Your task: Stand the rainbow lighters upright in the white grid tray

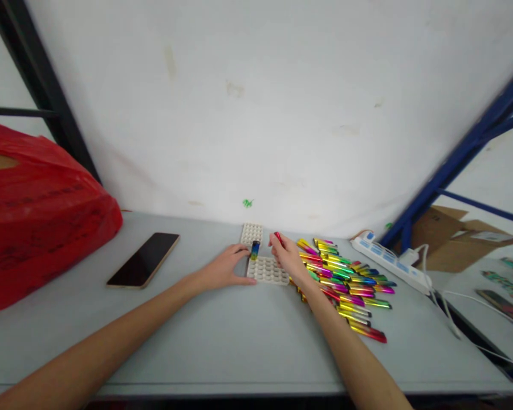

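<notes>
By the right hand point(288, 257), closed at its fingertips, a small shiny red stick-like piece point(277, 235) is held above the right side of a white plastic tray with rows of round holes point(268, 270). The left hand point(227, 266) is placed at the tray's left edge, thumb and fingers spread apart. Between the hands, a blue-and-yellow metallic piece point(255, 250) is stood upright at the tray's far left. To the right, many multicoloured metallic sticks point(346, 279) are heaped; farther right, a white power strip point(391, 263) is laid. To the left, a black-screened phone point(145, 260) is set down.
</notes>
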`<state>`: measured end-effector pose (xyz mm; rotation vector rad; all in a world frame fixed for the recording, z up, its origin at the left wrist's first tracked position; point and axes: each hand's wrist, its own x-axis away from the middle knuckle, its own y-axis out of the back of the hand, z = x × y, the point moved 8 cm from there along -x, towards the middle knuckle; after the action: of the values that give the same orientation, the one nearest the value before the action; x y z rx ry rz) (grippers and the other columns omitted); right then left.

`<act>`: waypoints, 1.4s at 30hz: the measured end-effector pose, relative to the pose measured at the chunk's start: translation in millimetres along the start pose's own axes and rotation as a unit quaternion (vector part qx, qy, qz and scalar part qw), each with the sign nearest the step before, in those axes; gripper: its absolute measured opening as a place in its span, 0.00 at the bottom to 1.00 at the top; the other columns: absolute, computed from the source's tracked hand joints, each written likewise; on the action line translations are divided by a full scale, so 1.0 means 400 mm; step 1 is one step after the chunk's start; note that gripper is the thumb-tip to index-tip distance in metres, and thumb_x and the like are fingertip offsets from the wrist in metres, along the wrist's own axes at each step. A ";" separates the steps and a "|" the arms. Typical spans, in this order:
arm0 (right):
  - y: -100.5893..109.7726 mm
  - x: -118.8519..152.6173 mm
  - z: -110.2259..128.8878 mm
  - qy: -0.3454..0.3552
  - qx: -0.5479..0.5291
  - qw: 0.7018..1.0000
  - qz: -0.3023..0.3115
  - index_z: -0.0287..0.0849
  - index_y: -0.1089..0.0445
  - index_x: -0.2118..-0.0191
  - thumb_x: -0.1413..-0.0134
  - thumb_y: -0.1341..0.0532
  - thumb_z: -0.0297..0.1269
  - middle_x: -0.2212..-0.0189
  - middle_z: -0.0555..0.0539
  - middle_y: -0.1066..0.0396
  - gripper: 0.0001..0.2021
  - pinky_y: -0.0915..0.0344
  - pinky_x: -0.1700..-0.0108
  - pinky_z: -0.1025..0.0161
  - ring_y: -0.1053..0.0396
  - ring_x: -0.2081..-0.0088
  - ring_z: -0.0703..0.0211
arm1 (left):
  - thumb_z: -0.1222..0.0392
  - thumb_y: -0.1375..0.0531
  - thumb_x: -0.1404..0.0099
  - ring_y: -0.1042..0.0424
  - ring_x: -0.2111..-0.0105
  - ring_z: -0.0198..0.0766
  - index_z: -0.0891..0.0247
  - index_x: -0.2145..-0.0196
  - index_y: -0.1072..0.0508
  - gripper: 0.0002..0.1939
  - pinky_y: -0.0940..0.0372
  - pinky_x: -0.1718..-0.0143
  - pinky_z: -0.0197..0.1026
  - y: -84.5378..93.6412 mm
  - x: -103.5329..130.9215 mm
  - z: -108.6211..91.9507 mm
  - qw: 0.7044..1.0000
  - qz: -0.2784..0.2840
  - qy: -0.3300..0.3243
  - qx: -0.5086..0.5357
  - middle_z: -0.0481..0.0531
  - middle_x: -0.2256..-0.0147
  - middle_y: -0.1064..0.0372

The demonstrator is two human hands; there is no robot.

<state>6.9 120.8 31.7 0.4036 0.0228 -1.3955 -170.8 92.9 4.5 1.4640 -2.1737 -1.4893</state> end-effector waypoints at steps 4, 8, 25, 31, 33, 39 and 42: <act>0.003 0.022 0.026 0.034 0.069 0.995 -0.063 0.46 0.42 0.78 0.38 0.45 0.68 0.81 0.55 0.45 0.31 0.49 0.73 0.63 0.46 0.76 0.63 | 0.36 0.25 0.44 0.32 0.37 0.59 0.60 0.41 0.24 0.40 0.38 0.31 0.57 -0.001 0.001 0.003 1.000 0.009 0.014 0.001 0.62 0.38 0.31; -0.012 0.036 0.034 0.025 0.102 0.991 -0.079 0.47 0.43 0.80 0.39 0.47 0.64 0.83 0.54 0.46 0.28 0.52 0.71 0.62 0.46 0.76 0.62 | 0.38 0.24 0.44 0.32 0.36 0.58 0.58 0.40 0.25 0.39 0.39 0.31 0.56 0.004 0.000 -0.007 1.000 0.009 0.007 0.007 0.61 0.38 0.30; -0.058 0.063 0.106 0.182 0.350 0.918 0.041 0.44 0.31 0.59 0.22 0.49 0.48 0.57 0.41 0.24 0.17 0.34 0.50 0.60 0.26 0.53 0.52 | 0.40 0.23 0.44 0.33 0.36 0.57 0.61 0.40 0.25 0.40 0.39 0.31 0.57 0.003 0.003 -0.001 1.000 0.022 0.022 -0.001 0.64 0.38 0.31; -0.079 0.050 0.057 0.136 0.372 0.914 0.089 0.42 0.28 0.54 0.21 0.49 0.46 0.62 0.42 0.20 0.17 0.34 0.58 0.63 0.22 0.60 0.54 | 0.39 0.24 0.44 0.33 0.36 0.57 0.58 0.39 0.26 0.40 0.40 0.31 0.58 0.002 0.004 0.001 0.999 0.023 0.023 0.004 0.63 0.37 0.32; -0.089 0.047 0.047 0.135 0.387 0.907 0.101 0.40 0.28 0.52 0.21 0.48 0.45 0.59 0.40 0.19 0.16 0.34 0.56 0.62 0.21 0.57 0.52 | 0.39 0.24 0.43 0.33 0.36 0.57 0.57 0.38 0.26 0.40 0.39 0.31 0.57 0.004 0.004 -0.004 1.000 0.021 0.020 0.005 0.61 0.37 0.32; -0.122 0.053 0.067 0.144 0.523 0.834 0.102 0.38 0.27 0.48 0.22 0.49 0.49 0.51 0.34 0.21 0.20 0.33 0.47 0.56 0.24 0.49 0.46 | 0.38 0.24 0.43 0.32 0.36 0.57 0.59 0.40 0.25 0.39 0.39 0.31 0.57 0.003 0.004 -0.002 1.000 0.020 0.014 0.002 0.62 0.38 0.31; -0.114 0.056 0.082 0.131 0.556 0.816 0.090 0.40 0.26 0.50 0.24 0.48 0.53 0.53 0.36 0.21 0.22 0.34 0.46 0.55 0.23 0.51 0.47 | 0.38 0.25 0.43 0.32 0.36 0.58 0.59 0.41 0.24 0.38 0.39 0.31 0.59 0.001 0.004 0.010 1.000 0.015 0.014 0.001 0.63 0.38 0.31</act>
<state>-39.8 84.8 44.9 1.5316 -0.6226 -1.0226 -174.0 94.4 2.3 1.4377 -2.1710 -1.4485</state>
